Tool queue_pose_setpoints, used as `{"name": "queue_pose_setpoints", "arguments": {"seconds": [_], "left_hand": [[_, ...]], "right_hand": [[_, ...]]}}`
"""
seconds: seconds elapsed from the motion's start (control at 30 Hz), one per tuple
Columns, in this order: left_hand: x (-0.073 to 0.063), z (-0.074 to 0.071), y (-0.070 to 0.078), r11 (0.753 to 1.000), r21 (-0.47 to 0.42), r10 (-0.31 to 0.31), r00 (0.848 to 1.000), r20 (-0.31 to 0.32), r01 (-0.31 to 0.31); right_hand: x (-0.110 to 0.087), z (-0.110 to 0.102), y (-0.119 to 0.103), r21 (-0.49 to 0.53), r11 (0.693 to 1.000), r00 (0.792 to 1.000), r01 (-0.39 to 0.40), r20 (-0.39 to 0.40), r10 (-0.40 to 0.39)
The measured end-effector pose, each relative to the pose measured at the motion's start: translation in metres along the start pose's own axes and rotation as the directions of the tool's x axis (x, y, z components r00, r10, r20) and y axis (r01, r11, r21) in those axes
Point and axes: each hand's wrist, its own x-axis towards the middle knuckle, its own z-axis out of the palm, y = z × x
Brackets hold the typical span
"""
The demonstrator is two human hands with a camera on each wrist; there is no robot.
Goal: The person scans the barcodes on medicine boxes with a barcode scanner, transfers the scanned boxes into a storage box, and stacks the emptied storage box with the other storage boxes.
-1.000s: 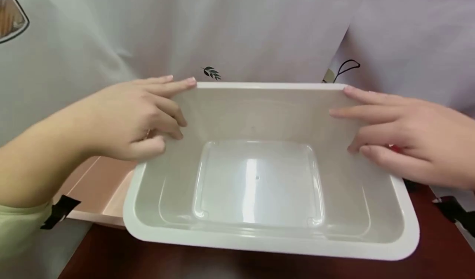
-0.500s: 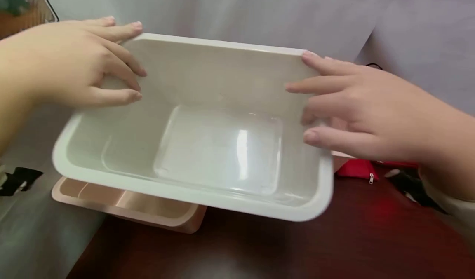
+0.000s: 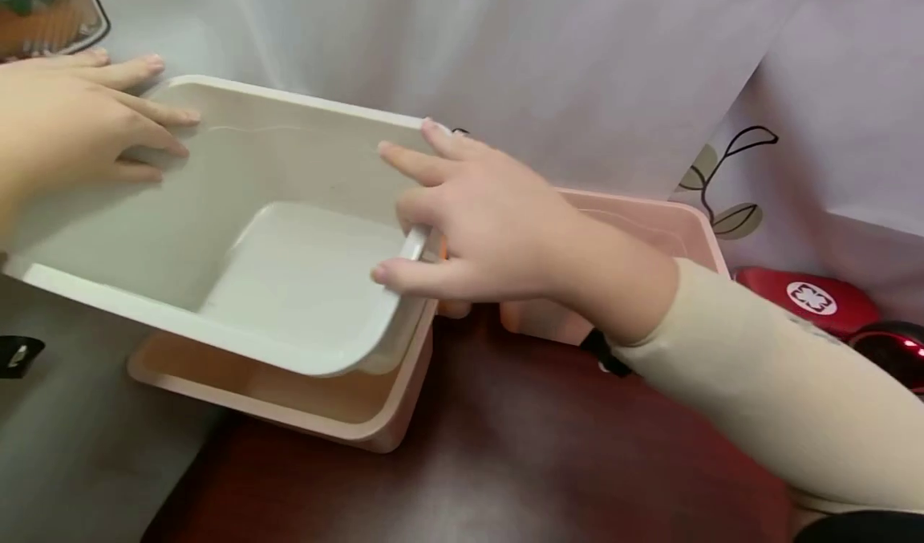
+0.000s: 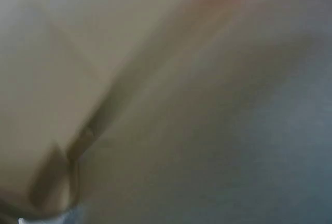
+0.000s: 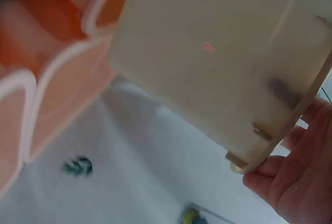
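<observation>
A white plastic bin (image 3: 303, 254) is tilted in the left half of the head view, its inside facing me. My left hand (image 3: 94, 122) holds its left rim, fingers spread over the inner wall. At the right rim, my right hand (image 3: 472, 218) grips the edge with thumb and fingers. The right wrist view shows the bin's outer wall (image 5: 207, 68), with the right hand (image 5: 301, 177) around its rim. Below the white bin stands a pink bin (image 3: 339, 427), partly covered by it. The left wrist view is mostly a blurred pale surface.
Behind my right forearm stands another pink bin (image 3: 650, 214). Farther right are a red pouch (image 3: 830, 298) with a white emblem and a black object (image 3: 891, 350) with a red glow. All stand on a dark red table (image 3: 549, 439) before a patterned white cloth (image 3: 613, 70).
Both hands have carried the white bin leftward, over the left pink bin. The right pink bin and red pouch have come into fuller view.
</observation>
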Motion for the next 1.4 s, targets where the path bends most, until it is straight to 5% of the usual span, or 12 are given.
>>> {"name": "queue_pose_setpoints", "arguments": {"seconds": [0.17,0.3,0.53,0.7,0.9,1.03,1.2,1.4], "left_hand": [[-0.009,0.013,0.003,0.999,-0.01,-0.03,0.997,0.065,0.031],[-0.018,0.028,0.014,0.999,-0.023,-0.041,0.99,0.135,0.044],[-0.039,0.043,0.009,0.997,-0.064,0.046,0.999,-0.008,-0.046],[-0.036,0.043,0.005,0.992,-0.083,0.093,0.995,-0.039,-0.096],[-0.033,0.044,0.009,0.978,-0.151,0.129,0.988,-0.09,-0.141],[-0.03,0.041,0.012,0.976,-0.188,0.104,0.993,-0.057,-0.113],[-0.027,0.04,0.003,0.977,-0.21,0.049,0.998,0.04,-0.039],[-0.028,0.05,0.007,0.98,-0.198,0.028,0.991,0.127,-0.002]], "right_hand": [[0.008,0.025,-0.01,0.023,1.0,1.0,-0.004,-0.006,0.004],[0.003,0.039,-0.018,0.026,0.999,0.995,0.026,-0.101,-0.023],[-0.005,0.047,-0.048,-0.001,0.997,0.982,0.071,-0.177,-0.07],[-0.006,0.05,-0.057,-0.036,0.999,0.992,-0.016,-0.123,0.012],[-0.001,0.065,-0.051,-0.062,0.997,0.966,-0.039,-0.259,0.022],[0.006,0.069,-0.043,0.045,0.998,0.922,-0.045,-0.384,0.059],[0.017,0.069,-0.043,0.267,0.96,0.886,-0.085,-0.421,0.195],[0.018,0.084,-0.049,0.242,0.969,0.903,-0.049,-0.404,0.147]]}}
